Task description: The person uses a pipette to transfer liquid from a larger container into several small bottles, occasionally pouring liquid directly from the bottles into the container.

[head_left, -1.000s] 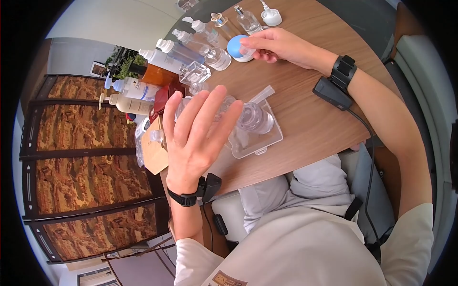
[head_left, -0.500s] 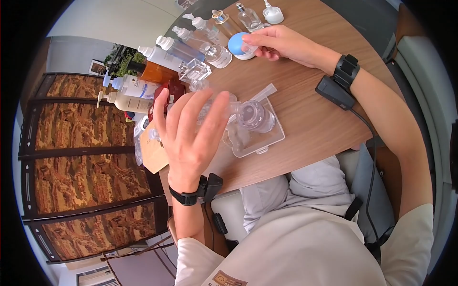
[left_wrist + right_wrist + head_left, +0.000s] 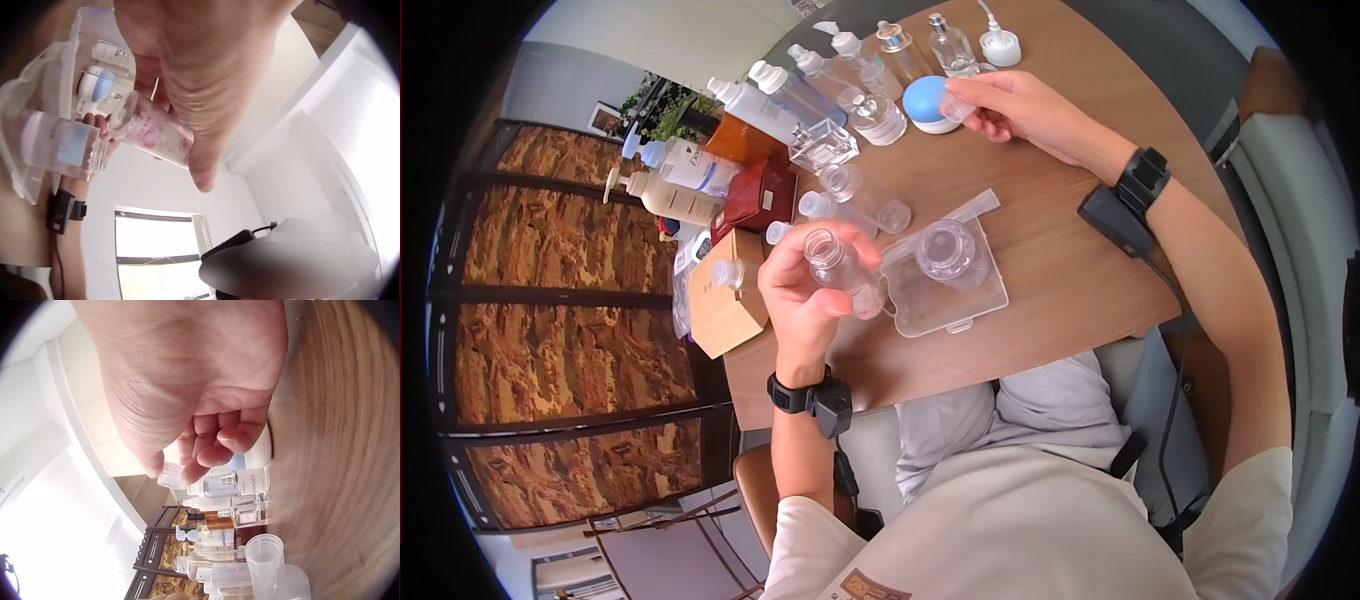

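Observation:
The left hand (image 3: 805, 295) holds a small clear bottle (image 3: 843, 272) between thumb and fingers, its threaded mouth uncapped; pink print shows on the bottle (image 3: 153, 130) in the left wrist view. Beside the blue-topped white jar (image 3: 930, 103), the right hand (image 3: 1040, 115) pinches a small translucent cap (image 3: 958, 102) between thumb and fingertip. The same cap (image 3: 171, 476) shows at the thumb tip in the right wrist view. Between the hands, a wide clear bottle (image 3: 952, 254) stands in an open clear plastic case (image 3: 940, 320).
Pump and spray bottles (image 3: 785, 95) line the table's far edge, along with a glass perfume bottle (image 3: 878, 120). A dark red box (image 3: 755, 200) and a tan box (image 3: 725, 300) sit at the left. Small clear bottles (image 3: 840, 208) lie behind the left hand.
The left hand, open and raised before, now grips the small clear bottle and is lower. The head view has shifted slightly. The right hand still pinches the cap by the blue-topped jar.

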{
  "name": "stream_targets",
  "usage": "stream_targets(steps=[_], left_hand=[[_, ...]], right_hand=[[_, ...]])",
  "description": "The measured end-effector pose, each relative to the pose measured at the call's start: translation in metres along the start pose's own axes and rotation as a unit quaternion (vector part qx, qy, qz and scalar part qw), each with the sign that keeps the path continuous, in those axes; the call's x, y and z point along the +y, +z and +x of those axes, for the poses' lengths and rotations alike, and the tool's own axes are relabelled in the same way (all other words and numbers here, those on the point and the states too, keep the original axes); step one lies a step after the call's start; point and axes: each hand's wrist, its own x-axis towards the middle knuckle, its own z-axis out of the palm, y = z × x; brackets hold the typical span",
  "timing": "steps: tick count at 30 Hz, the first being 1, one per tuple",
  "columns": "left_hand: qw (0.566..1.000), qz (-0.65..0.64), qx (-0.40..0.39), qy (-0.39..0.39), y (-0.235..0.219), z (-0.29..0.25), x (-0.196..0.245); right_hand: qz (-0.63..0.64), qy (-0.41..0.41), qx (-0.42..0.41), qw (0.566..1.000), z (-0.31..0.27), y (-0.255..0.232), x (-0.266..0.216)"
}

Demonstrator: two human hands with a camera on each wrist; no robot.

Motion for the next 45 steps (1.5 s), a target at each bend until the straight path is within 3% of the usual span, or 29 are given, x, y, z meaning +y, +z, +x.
stream_targets(steps=[2, 4, 6, 9, 13, 15, 17, 21, 23, 28, 33, 37, 43, 45], left_hand=[[0.999, -0.049, -0.006, -0.015, -0.005, -0.001, -0.004], [0.999, -0.002, 0.036, -0.013, 0.003, 0.001, -0.003], [0.998, 0.030, 0.050, -0.021, 0.013, 0.003, 0.000], [0.994, 0.110, -0.020, -0.016, 0.008, 0.003, 0.001], [0.992, 0.128, -0.010, -0.012, 0.018, 0.000, 0.006], [0.993, 0.117, -0.003, 0.013, 0.021, 0.000, 0.004], [0.988, 0.153, -0.019, 0.016, 0.020, -0.001, 0.002], [0.989, 0.145, 0.009, 0.023, 0.019, -0.002, 0.004], [0.989, 0.143, 0.023, 0.039, 0.018, -0.002, 0.004], [0.986, 0.138, 0.061, 0.074, 0.017, -0.002, 0.003], [0.982, 0.130, 0.075, 0.113, 0.017, -0.002, 0.000], [0.981, 0.134, 0.085, 0.111, 0.016, -0.003, -0.001], [0.981, 0.150, 0.069, 0.098, 0.019, -0.004, -0.001], [0.981, 0.170, 0.042, 0.088, 0.019, -0.005, 0.000]], right_hand=[[0.004, 0.041, 0.006, 0.999, 0.004, -0.004, 0.003], [0.008, 0.055, 0.013, 0.998, 0.003, -0.002, -0.002], [0.031, 0.040, 0.011, 0.999, 0.002, -0.004, 0.001], [0.039, 0.003, 0.002, 0.999, 0.001, 0.000, -0.003], [-0.009, -0.035, 0.005, 0.999, -0.010, 0.016, -0.027], [-0.065, -0.057, -0.031, 0.996, -0.017, 0.024, -0.043], [-0.038, -0.100, -0.067, 0.992, -0.019, 0.046, -0.060], [-0.127, -0.103, -0.136, 0.977, -0.014, 0.064, -0.100], [-0.239, -0.146, -0.200, 0.939, -0.008, 0.071, -0.117], [-0.321, -0.159, -0.225, 0.906, -0.002, 0.092, -0.143], [-0.385, -0.172, -0.235, 0.876, 0.002, 0.100, -0.151], [-0.381, -0.157, -0.240, 0.879, 0.004, 0.101, -0.147], [-0.491, -0.113, -0.200, 0.840, 0.002, 0.103, -0.142], [-0.547, -0.155, -0.199, 0.799, 0.002, 0.101, -0.138]])
